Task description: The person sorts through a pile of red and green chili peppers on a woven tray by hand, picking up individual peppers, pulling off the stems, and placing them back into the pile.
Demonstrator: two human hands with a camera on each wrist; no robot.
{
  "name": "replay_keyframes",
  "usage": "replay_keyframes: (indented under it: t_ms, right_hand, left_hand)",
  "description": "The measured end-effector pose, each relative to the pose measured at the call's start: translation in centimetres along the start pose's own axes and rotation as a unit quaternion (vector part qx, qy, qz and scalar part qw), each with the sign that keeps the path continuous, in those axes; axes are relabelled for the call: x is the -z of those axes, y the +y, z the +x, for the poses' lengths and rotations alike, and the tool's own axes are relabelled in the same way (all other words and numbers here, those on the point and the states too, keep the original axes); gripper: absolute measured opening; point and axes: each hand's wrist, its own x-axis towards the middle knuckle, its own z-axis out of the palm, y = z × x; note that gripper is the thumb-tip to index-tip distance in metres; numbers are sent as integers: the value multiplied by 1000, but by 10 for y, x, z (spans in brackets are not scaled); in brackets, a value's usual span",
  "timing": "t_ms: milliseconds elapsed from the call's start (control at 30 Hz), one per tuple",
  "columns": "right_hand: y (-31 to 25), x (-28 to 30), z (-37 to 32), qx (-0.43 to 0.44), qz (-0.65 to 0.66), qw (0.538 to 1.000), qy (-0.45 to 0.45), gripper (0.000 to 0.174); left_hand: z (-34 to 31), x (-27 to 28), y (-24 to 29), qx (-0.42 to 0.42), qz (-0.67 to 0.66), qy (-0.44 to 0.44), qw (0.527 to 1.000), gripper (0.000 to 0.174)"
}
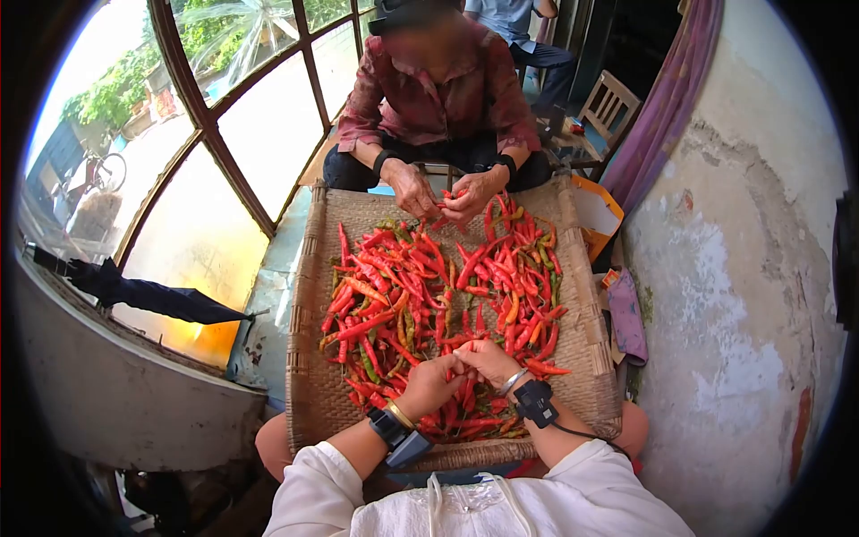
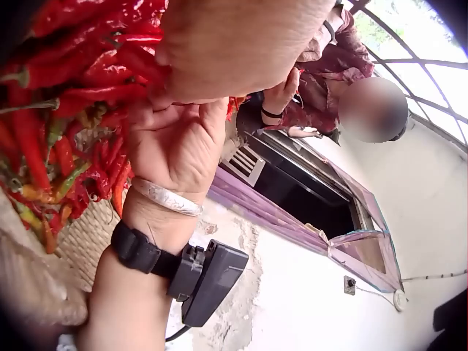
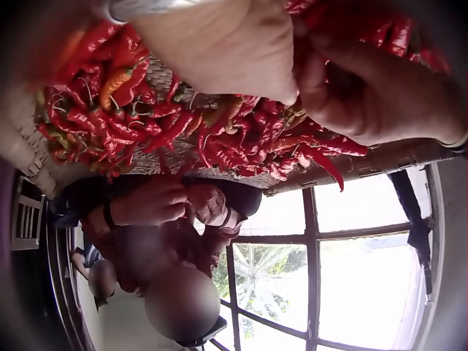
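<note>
Several heaps of red chili peppers [image 1: 376, 295], with a few orange and green ones among them, lie on a shallow woven tray [image 1: 313, 394]. Over the near heap my left hand [image 1: 431, 387] and right hand [image 1: 490, 361] meet, thumbs and fingertips together. Their curled fingers pinch a red chili pepper, mostly hidden between them. The right wrist view has the left hand [image 3: 380, 95] bent in close to the right hand [image 3: 227, 51]. In the left wrist view the right hand [image 2: 179, 142] faces its palm toward the camera, its fingertips hidden behind the left hand [image 2: 241, 44].
Across the tray sits another person [image 1: 438, 98], both hands working at red peppers over its far edge. A folded umbrella [image 1: 170, 295] is at the left by the windows. A rough wall [image 1: 725, 268], a purple curtain [image 1: 667, 116] and a wooden chair [image 1: 608, 112] stand on the right.
</note>
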Motion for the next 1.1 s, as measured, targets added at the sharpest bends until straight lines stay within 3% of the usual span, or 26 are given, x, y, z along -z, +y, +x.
replay_keyframes:
  t_ms: [67,233,367,533,633,700,767,867,900,967,1033,1100]
  right_hand:
    - [5,7,3,12,1,1000,-17,24]
    - [-14,26,-8,20,-34,999,14,20]
    - [-24,42,-14,56,57,997,23,21]
    - [-20,15,-14,14,-71,997,20,25]
    - [-12,3,-14,16,15,1000,-17,23]
    - [-18,6,-16,9,1,1000,-5,21]
    - [-19,19,-14,27,10,999,34,19]
    - [-20,52,-11,106,135,983,70,20]
    - [-22,60,-12,144,203,965,78,20]
    - [-34,55,-16,194,327,911,157,24]
    - [-24,55,-12,193,328,913,148,29]
    - [-10,51,-2,104,215,967,92,31]
  left_hand:
    - [-1,-2,-3,85,-55,-15,995,14]
    - [0,2,4,60,-96,-31,993,17]
    - [-2,-4,-1,75,-144,-60,985,18]
    - [2,-6,-5,107,-174,13,979,16]
    - [2,-7,-12,93,-196,9,976,12]
    - [2,-1,-2,65,-194,22,979,9]
    - [4,0,-4,64,-158,40,985,8]
    - [6,9,-6,67,-18,84,994,10]
    - [8,14,-4,133,12,53,990,14]
    - [8,16,-16,85,100,60,990,17]
    - [8,18,-16,98,126,22,987,18]
    - [9,18,-12,102,153,-9,983,20]
